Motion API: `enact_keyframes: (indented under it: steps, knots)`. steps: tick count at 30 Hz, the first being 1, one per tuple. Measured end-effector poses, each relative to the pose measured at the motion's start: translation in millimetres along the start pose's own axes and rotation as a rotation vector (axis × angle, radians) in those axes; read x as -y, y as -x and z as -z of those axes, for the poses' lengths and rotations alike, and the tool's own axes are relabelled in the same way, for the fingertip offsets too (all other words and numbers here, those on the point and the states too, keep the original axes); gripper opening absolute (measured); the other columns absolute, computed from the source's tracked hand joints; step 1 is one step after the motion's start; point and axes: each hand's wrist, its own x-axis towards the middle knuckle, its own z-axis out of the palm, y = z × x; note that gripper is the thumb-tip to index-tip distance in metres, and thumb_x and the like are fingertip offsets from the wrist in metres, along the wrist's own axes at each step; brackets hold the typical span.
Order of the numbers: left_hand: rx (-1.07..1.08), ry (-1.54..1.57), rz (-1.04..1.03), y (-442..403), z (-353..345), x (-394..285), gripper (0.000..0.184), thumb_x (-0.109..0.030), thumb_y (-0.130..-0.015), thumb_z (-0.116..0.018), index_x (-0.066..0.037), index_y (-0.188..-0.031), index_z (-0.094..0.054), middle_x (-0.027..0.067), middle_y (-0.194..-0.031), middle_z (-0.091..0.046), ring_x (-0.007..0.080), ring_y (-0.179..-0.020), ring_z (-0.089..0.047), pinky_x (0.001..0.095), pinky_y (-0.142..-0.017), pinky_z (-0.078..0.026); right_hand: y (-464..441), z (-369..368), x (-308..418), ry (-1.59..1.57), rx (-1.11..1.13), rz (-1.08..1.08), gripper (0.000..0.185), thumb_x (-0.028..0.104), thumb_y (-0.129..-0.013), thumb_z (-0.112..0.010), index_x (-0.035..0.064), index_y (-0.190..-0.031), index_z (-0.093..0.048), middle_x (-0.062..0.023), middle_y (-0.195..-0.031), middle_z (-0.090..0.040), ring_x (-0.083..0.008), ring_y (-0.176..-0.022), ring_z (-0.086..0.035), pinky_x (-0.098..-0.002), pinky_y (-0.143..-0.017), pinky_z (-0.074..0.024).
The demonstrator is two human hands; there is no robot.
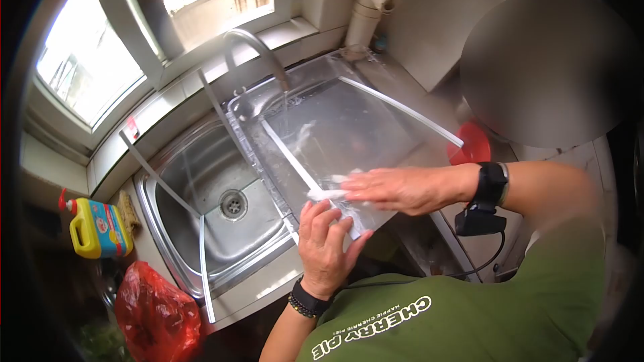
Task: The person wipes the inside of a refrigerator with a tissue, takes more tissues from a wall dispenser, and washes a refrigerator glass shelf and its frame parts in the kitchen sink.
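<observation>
A clear, flat panel [362,134] with white strips along two sides lies tilted over the right basin. It looks like a glass refrigerator shelf. My left hand [325,248] grips its near end, around the white strip [295,157]. With fingers stretched, my right hand [412,188] presses a white cloth [327,192] on the panel close to my left hand. Water marks show on the clear surface. A second clear panel with pale edge strips [204,255] stands across the left basin [221,238], touching neither hand.
A curved faucet [258,43] reaches over the right basin. Left of the sink are a yellow bottle [100,231] with a red pump and a red plastic bag [154,315]. A red bowl-like object [469,143] is at the right. Windows [94,53] line the back.
</observation>
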Motion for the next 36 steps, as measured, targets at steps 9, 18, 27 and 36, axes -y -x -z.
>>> enact_keyframes:
  steps: [9, 18, 27, 36]
  knots:
    - [0.001, 0.023, 0.003, -5, -11, -6, 0.042, -0.011, -0.059, -0.081, -0.004, -0.092, -0.055, 0.012, -0.096, -0.056, 0.0313, -0.097, -0.056, 0.0466, -0.092, -0.043, 103, 9, -74, 0.477, -0.455, -0.459, 0.026, 0.009, -0.086, -0.048, 0.0029, -0.111, -0.053, -0.0157, -0.109, -0.056, -0.0333, -0.104, -0.051, -0.0408, -0.09, -0.0397]
    - [0.038, 0.006, 0.031, -7, -13, -8, 0.077, -0.004, -0.06, -0.078, -0.004, -0.128, -0.04, 0.0175, -0.12, -0.047, 0.0345, -0.114, -0.046, 0.0399, -0.095, -0.04, 5, -43, 46, 0.019, -0.483, 0.098, 0.043, 0.001, -0.074, -0.054, -0.0014, -0.117, -0.051, -0.0181, -0.118, -0.053, -0.0314, -0.115, -0.048, -0.04, -0.097, -0.0373]
    - [0.095, -0.047, -0.031, -10, -13, -6, 0.081, -0.009, -0.062, -0.079, -0.003, -0.132, -0.038, 0.0138, -0.105, -0.058, 0.0289, -0.098, -0.056, 0.0373, -0.086, -0.045, 76, 1, -81, 0.264, -0.579, -0.343, 0.015, 0.005, -0.081, -0.05, 0.0008, -0.093, -0.057, -0.0189, -0.09, -0.059, -0.0377, -0.086, -0.057, -0.0422, -0.075, -0.0455]
    - [0.081, 0.039, 0.115, -9, -8, -7, 0.105, -0.008, -0.057, -0.081, -0.005, -0.142, -0.018, 0.016, -0.118, -0.047, 0.0291, -0.109, -0.048, 0.0388, -0.095, -0.038, 3, -22, -6, 0.031, -0.292, -0.076, 0.042, 0.004, -0.082, -0.046, 0.003, -0.124, -0.049, -0.0217, -0.128, -0.048, -0.0328, -0.121, -0.045, -0.0403, -0.101, -0.0363]
